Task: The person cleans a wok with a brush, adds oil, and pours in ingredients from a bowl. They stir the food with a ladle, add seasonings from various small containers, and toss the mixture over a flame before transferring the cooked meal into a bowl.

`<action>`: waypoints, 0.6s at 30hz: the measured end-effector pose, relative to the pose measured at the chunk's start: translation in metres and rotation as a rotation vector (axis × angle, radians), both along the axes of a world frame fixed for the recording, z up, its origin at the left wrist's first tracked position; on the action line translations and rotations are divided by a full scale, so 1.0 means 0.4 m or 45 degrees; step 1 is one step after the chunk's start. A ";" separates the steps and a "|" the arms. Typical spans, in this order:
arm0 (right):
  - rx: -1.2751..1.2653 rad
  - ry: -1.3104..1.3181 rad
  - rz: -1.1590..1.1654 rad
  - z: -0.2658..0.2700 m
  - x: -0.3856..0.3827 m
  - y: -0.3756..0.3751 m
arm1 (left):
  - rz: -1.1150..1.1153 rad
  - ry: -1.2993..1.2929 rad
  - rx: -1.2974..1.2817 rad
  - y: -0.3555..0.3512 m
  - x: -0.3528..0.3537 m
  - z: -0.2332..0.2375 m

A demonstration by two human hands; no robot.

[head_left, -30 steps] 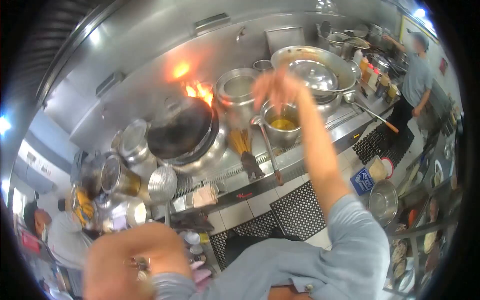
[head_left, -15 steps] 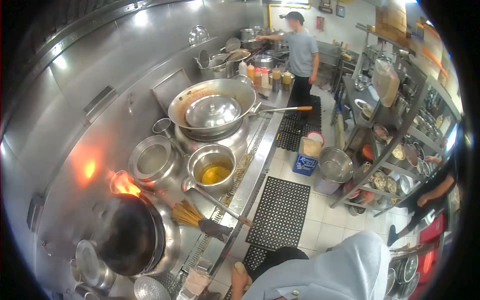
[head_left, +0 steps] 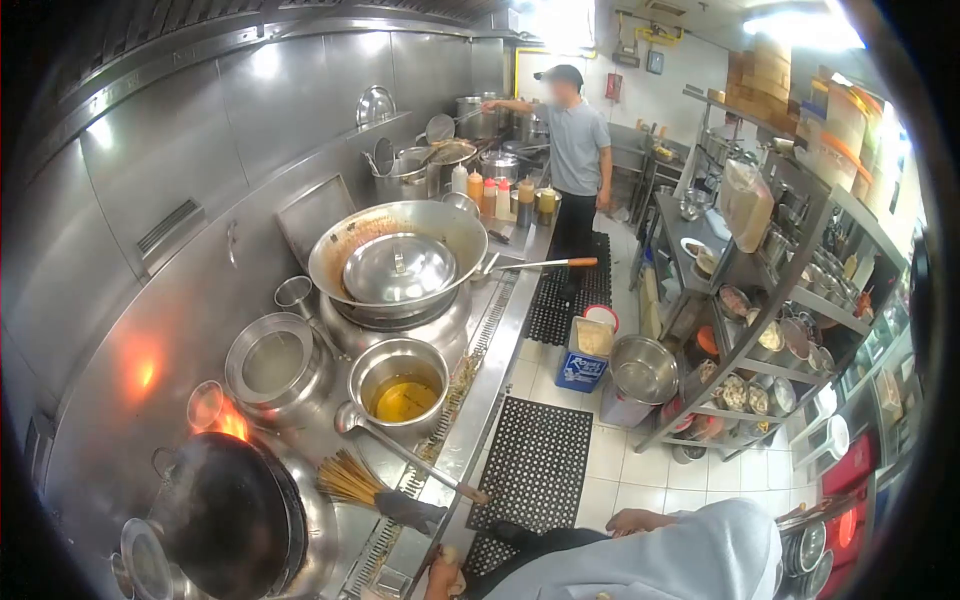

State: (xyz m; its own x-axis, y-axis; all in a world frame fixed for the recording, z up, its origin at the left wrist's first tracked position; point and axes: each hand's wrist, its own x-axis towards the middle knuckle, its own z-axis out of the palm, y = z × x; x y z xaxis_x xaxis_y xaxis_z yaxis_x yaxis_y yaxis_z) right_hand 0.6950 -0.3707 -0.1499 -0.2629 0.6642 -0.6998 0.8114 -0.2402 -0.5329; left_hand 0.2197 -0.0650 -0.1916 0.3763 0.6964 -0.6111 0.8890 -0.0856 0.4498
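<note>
My left hand [head_left: 440, 578] is low in the frame by the counter's front edge. Its fingers are curled round a small pale thing [head_left: 450, 553] whose kind I cannot make out. My right hand [head_left: 642, 521] hangs by my grey shirt, fingers loosely curled, with nothing visible in them. A black wok [head_left: 225, 515] sits on the burner at lower left, with flame [head_left: 232, 422] at its far rim. Nearest my left hand are a ladle [head_left: 415, 452] with its handle over the counter edge, and a bamboo brush [head_left: 350, 480] with a dark cloth-like wrap [head_left: 412, 510].
A pot of yellow oil [head_left: 400, 345] and a large wok with a lid [head_left: 330, 250] stand farther along the range. Sauce bottles [head_left: 490, 195] line the counter. A co-worker [head_left: 580, 140] stands at the far end. Shelving [head_left: 800, 265] and a metal pot [head_left: 643, 368] are at right.
My view has shifted, so the range appears lower and farther left. My right hand has come into view. The person by the right shelves is no longer seen.
</note>
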 end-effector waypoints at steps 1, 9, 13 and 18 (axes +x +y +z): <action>-0.462 0.185 -0.815 0.111 -0.034 0.045 | -0.009 0.020 0.061 -0.015 -0.002 -0.025; -0.667 0.123 -1.383 0.175 0.095 0.130 | 0.156 0.090 -0.045 -0.017 -0.001 -0.071; -0.651 0.112 -1.270 0.074 0.197 0.199 | 0.018 0.321 -0.227 0.004 0.010 -0.068; -0.513 0.191 -1.280 0.207 0.231 0.359 | -0.429 0.309 -0.040 -0.016 0.105 0.260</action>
